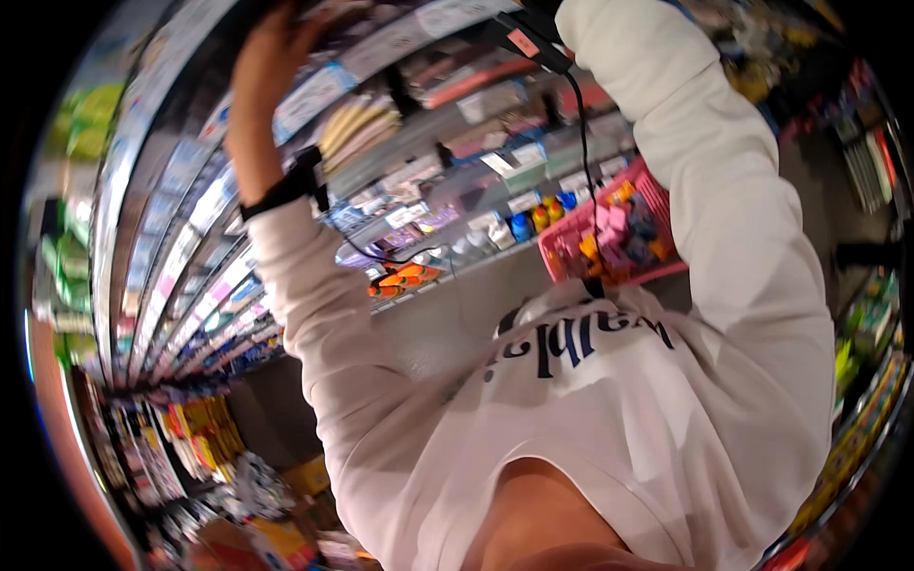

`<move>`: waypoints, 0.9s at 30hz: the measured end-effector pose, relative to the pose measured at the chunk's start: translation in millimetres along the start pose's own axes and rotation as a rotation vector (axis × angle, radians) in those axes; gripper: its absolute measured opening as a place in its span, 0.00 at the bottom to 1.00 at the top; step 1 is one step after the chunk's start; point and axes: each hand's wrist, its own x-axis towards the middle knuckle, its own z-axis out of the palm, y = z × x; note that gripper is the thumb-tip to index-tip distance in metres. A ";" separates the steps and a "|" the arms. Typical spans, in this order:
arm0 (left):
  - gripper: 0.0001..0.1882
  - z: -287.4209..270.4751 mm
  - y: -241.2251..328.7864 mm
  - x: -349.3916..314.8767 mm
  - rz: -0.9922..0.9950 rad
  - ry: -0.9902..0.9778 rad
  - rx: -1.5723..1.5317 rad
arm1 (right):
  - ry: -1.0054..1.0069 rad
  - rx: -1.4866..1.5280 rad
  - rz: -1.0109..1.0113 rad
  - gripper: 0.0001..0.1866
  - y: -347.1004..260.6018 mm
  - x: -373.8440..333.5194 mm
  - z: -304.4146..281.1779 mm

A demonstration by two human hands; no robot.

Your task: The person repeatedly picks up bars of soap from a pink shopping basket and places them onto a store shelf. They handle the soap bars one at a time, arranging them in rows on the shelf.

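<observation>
Both of my arms, in white sleeves, reach up to a tall store shelf unit. My left hand [269, 67] is raised at the upper left, beside a shelf's front edge [381, 52] with price labels. Its fingers run into the dark top of the view and are smeared, so their grip does not show. A black band [286, 186] with a cable circles the left wrist. The right sleeve [657, 57] goes up out of the picture, and my right hand lies beyond the top edge. By its cuff sits a black device [533, 43] with a cable hanging down.
Folded yellowish goods [357, 131] and small packs fill the shelves. Orange items [405, 278] and small coloured bottles [541, 217] line the lowest one. A pink basket [555, 262] with colourful pieces stands low before the shelves. More stocked racks [195, 433] are at the lower left.
</observation>
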 end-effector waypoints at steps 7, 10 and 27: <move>0.13 43.1 97.6 -61.0 0.347 -0.088 -0.367 | 0.368 -0.325 -0.389 0.11 -10.7 -215.9 -120.5; 0.13 95.2 125.6 -100.3 0.226 -0.388 -0.701 | 0.515 -0.369 -0.087 0.08 57.5 -298.9 -163.3; 0.27 520.9 280.2 -466.2 -0.421 -1.622 -0.748 | 0.685 -0.298 0.924 0.15 440.1 -644.1 -50.3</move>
